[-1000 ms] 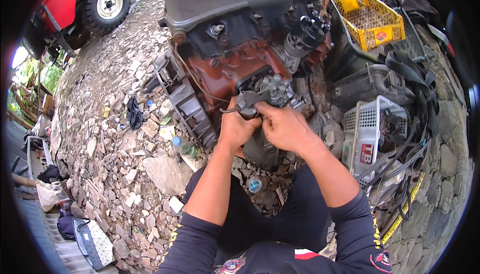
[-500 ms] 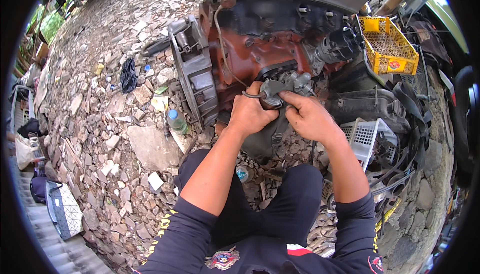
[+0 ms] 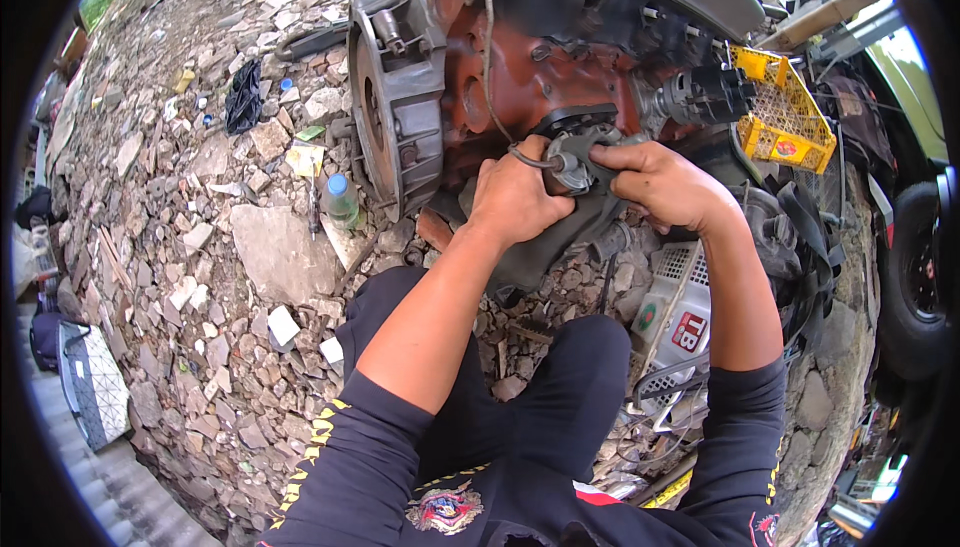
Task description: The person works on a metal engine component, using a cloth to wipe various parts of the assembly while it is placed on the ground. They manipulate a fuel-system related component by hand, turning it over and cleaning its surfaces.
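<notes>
A large engine with a rusty red block (image 3: 520,92) lies in front of me. My left hand (image 3: 515,197) is closed around a small rounded metal pump (image 3: 568,175) at the block's near side, where a thin metal pipe (image 3: 487,67) curves into it. Over the pump lies a dark grey-green cloth (image 3: 590,202), hanging down below my hands. My right hand (image 3: 665,182) pinches this cloth between thumb and curled fingers against the pump's right side. Part of the pump is hidden by my fingers and the cloth.
The grey bell housing (image 3: 405,97) stands at the engine's left end. A yellow crate (image 3: 790,147) sits at the right, with a white basket (image 3: 675,302) beside my right forearm. A plastic bottle (image 3: 341,202) stands on the rubble ground (image 3: 200,277). A tyre (image 3: 912,277) is far right.
My right hand has moved up and right, its forefinger now curled onto the cloth rather than lying along the pump. The left hand keeps its hold. The view has shifted slightly.
</notes>
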Demonstrator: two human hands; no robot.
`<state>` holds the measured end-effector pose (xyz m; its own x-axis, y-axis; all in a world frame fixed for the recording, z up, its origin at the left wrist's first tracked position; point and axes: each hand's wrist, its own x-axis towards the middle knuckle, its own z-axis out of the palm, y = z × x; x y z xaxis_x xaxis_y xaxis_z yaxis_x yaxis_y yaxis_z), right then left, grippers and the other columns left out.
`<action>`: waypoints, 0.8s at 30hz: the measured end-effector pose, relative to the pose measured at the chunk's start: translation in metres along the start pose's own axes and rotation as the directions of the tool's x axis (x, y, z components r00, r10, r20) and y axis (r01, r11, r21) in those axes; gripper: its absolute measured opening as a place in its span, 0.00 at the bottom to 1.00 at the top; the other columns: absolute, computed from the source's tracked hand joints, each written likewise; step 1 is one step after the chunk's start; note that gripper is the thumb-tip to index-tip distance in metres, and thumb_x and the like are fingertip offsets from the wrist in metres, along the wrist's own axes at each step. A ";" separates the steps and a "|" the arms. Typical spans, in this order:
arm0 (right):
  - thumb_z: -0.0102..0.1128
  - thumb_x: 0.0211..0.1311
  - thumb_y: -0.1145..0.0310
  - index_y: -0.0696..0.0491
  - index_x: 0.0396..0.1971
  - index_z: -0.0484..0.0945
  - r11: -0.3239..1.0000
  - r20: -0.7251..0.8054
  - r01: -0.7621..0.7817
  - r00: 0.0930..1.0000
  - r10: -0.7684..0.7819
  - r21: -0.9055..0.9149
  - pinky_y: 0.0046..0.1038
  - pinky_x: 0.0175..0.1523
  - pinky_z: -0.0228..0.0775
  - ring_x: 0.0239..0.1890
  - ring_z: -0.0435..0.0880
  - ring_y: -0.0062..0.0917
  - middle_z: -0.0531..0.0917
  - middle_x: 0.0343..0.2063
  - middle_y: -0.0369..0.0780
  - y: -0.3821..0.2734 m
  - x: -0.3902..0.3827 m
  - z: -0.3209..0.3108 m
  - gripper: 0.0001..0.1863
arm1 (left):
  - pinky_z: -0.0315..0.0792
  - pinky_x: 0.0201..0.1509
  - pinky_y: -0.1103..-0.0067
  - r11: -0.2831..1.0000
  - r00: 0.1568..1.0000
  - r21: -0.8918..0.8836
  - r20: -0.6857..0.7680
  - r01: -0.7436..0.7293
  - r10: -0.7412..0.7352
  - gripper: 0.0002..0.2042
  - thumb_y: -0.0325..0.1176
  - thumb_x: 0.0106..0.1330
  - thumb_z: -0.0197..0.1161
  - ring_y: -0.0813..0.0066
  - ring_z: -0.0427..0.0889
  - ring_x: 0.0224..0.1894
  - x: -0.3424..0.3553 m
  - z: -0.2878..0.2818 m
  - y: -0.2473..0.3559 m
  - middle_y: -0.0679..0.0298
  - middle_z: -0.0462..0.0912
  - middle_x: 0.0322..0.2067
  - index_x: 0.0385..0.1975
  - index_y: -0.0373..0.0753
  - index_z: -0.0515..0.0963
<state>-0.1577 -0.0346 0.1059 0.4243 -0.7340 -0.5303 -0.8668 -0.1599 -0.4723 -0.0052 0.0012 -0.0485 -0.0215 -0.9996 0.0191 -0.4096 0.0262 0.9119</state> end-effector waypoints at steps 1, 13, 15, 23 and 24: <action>0.49 0.60 0.71 0.54 0.61 0.76 1.000 0.016 -0.002 1.000 0.003 -0.001 0.30 0.28 0.71 0.20 0.77 0.23 0.81 0.24 0.43 0.001 0.004 -0.001 0.27 | 0.67 0.58 0.63 1.000 1.000 -0.004 -0.008 -0.007 0.007 0.29 0.41 0.46 0.72 0.53 0.82 0.50 -0.001 0.001 0.001 0.54 0.85 0.44 0.51 0.38 0.73; 0.52 0.59 0.73 0.58 0.59 0.75 0.967 -0.342 0.250 0.906 -0.249 -0.041 0.37 0.53 0.74 0.45 0.84 0.47 0.83 0.41 0.59 0.031 0.002 0.056 0.26 | 0.68 0.57 0.63 0.999 0.999 -0.015 -0.017 -0.037 0.037 0.29 0.40 0.46 0.73 0.53 0.82 0.50 0.001 0.003 0.002 0.53 0.84 0.44 0.50 0.38 0.74; 0.52 0.58 0.72 0.58 0.59 0.75 0.979 -0.403 0.085 0.902 -0.154 -0.185 0.42 0.49 0.76 0.39 0.84 0.52 0.83 0.34 0.59 -0.002 0.000 0.064 0.26 | 0.69 0.57 0.63 0.995 0.998 -0.080 -0.019 -0.058 0.056 0.30 0.39 0.46 0.73 0.53 0.82 0.50 0.003 0.002 -0.008 0.53 0.84 0.43 0.51 0.37 0.74; 0.52 0.58 0.70 0.47 0.54 0.78 0.985 -0.570 -0.003 0.816 -0.098 -0.174 0.52 0.42 0.75 0.33 0.83 0.54 0.83 0.28 0.55 0.023 -0.006 0.100 0.22 | 0.69 0.59 0.64 0.999 0.999 -0.026 -0.027 -0.039 0.038 0.31 0.39 0.44 0.73 0.52 0.83 0.49 0.004 0.005 -0.010 0.50 0.85 0.42 0.51 0.36 0.73; 0.53 0.58 0.70 0.47 0.53 0.78 0.977 -0.573 0.022 0.807 -0.142 -0.211 0.51 0.41 0.75 0.32 0.83 0.53 0.83 0.28 0.54 0.027 -0.008 0.102 0.22 | 0.69 0.59 0.63 0.999 0.999 -0.025 -0.026 -0.023 0.022 0.31 0.39 0.44 0.73 0.52 0.83 0.49 0.004 0.001 -0.007 0.51 0.86 0.41 0.51 0.37 0.73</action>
<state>-0.1579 0.0342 0.0253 0.3154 -0.9480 0.0432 -0.8928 -0.3119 -0.3250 -0.0031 -0.0033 -0.0554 -0.0072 -0.9987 0.0499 -0.3857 0.0488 0.9213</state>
